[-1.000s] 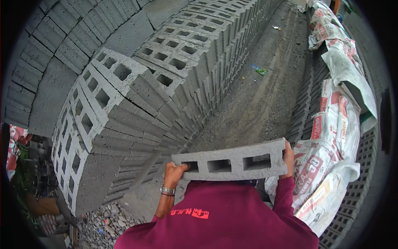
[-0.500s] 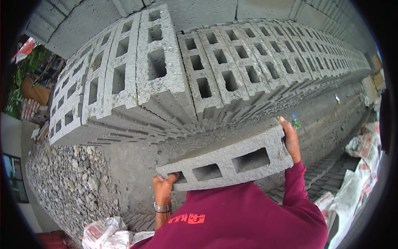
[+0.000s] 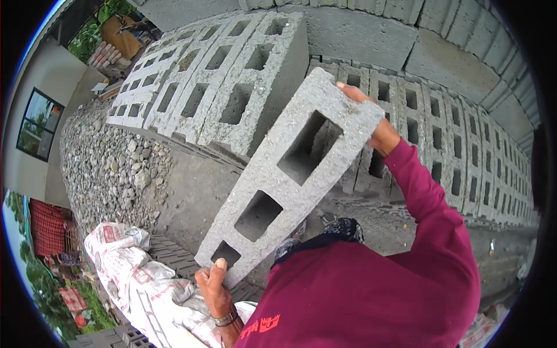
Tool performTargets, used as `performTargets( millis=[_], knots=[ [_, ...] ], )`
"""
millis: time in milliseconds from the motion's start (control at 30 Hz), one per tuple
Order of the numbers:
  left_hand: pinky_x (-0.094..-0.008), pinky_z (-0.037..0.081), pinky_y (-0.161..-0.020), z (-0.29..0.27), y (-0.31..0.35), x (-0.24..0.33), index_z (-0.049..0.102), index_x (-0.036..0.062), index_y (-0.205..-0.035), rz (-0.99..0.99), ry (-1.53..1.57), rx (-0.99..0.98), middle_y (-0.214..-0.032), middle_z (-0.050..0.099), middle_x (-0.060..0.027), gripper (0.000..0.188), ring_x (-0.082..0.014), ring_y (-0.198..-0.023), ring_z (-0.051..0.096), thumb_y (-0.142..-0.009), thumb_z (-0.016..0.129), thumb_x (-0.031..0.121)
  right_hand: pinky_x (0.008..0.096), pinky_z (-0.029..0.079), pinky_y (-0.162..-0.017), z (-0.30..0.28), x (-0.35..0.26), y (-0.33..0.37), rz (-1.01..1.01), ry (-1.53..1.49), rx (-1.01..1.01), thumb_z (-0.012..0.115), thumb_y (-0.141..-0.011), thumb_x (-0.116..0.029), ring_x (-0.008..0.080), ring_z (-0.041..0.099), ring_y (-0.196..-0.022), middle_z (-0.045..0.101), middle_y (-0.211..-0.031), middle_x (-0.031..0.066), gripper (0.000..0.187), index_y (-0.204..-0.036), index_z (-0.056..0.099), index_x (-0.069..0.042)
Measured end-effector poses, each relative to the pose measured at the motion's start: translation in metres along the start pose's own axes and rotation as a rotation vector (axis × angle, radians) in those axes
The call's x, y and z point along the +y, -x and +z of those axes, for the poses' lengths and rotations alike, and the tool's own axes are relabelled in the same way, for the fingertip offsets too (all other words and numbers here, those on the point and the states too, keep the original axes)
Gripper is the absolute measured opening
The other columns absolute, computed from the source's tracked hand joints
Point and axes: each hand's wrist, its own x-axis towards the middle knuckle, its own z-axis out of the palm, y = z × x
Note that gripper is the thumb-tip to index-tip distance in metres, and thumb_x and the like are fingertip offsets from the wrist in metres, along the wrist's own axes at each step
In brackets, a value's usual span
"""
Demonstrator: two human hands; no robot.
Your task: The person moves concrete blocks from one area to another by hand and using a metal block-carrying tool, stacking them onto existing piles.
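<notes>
Between my two hands I carry a grey hollow concrete block (image 3: 272, 185) with three rectangular holes facing up. It tilts steeply, its far right end raised and its near left end low. My left hand (image 3: 216, 291) grips the low end, thumb at the smallest hole. My right hand (image 3: 377, 124) wraps round the high end; most of its fingers are hidden behind the block. Just beyond the block stands a stack of similar blocks (image 3: 284, 81). A lower row of blocks (image 3: 447, 153) runs off to the right, partly hidden by the held block and my right arm.
A wall of stacked blocks (image 3: 360, 37) rises at the back. Gravel (image 3: 125, 168) is heaped on the left. White sacks (image 3: 145, 284) lie at the near left, beside more stacked blocks (image 3: 174, 255). A building with a window (image 3: 39, 124) stands far left.
The block has gone from nearly level to steeply tilted, its right end swinging up and away. My view has turned, so the stacks appear farther right. Both hands keep their hold.
</notes>
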Motion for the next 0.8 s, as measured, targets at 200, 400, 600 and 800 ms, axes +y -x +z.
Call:
performTargets(
  millis=[200, 400, 600, 800],
  knots=[
    [-0.0337, 0.024, -0.06, 0.045, 0.038, 0.05, 0.04, 0.0042, -0.064, -0.01, 0.071, -0.061, -0.078, 0.032, 0.0001, 0.041, -0.0119, -0.071, 0.031, -0.082, 0.073, 0.022, 0.0385, 0.039, -0.103, -0.035, 0.02, -0.11, 0.12, -0.125, -0.218, 0.047, -0.094, -0.052, 0.0209, 0.05, -0.124, 0.054, -0.136, 0.0067, 0.056, -0.133, 0.053, -0.013],
    [-0.0315, 0.015, -0.05, 0.101, 0.041, 0.077, 0.025, 0.0127, -0.056, 0.092, -0.015, -0.006, -0.057, 0.026, 0.007, 0.055, -0.0061, -0.056, 0.022, -0.079, 0.073, 0.027, 0.0439, 0.035, -0.108, -0.046, 0.04, -0.179, 0.265, -0.177, -0.201, 0.046, -0.093, -0.058, 0.0265, 0.045, -0.129, 0.048, -0.142, 0.0099, 0.065, -0.137, 0.049, -0.01],
    [-0.0309, 0.015, -0.047, 0.115, 0.032, 0.092, 0.026, 0.0113, -0.054, 0.108, -0.191, -0.031, -0.054, 0.029, 0.0069, 0.057, -0.0049, -0.055, 0.024, -0.079, 0.072, 0.032, 0.0433, 0.032, -0.109, -0.059, 0.06, -0.208, 0.239, -0.032, -0.181, 0.04, -0.096, -0.055, 0.0267, 0.041, -0.132, 0.043, -0.145, 0.012, 0.066, -0.143, 0.042, -0.009],
    [-0.0286, 0.018, -0.047, 0.104, 0.03, 0.096, 0.034, 0.0081, -0.061, 0.085, -0.031, -0.241, -0.058, 0.034, 0.006, 0.05, -0.0051, -0.056, 0.027, -0.08, 0.07, 0.037, 0.04, 0.029, -0.11, -0.074, 0.043, -0.193, -0.025, 0.479, -0.126, 0.037, -0.097, -0.055, 0.026, 0.042, -0.13, 0.047, -0.141, 0.0147, 0.066, -0.141, 0.043, -0.007]
  ],
)
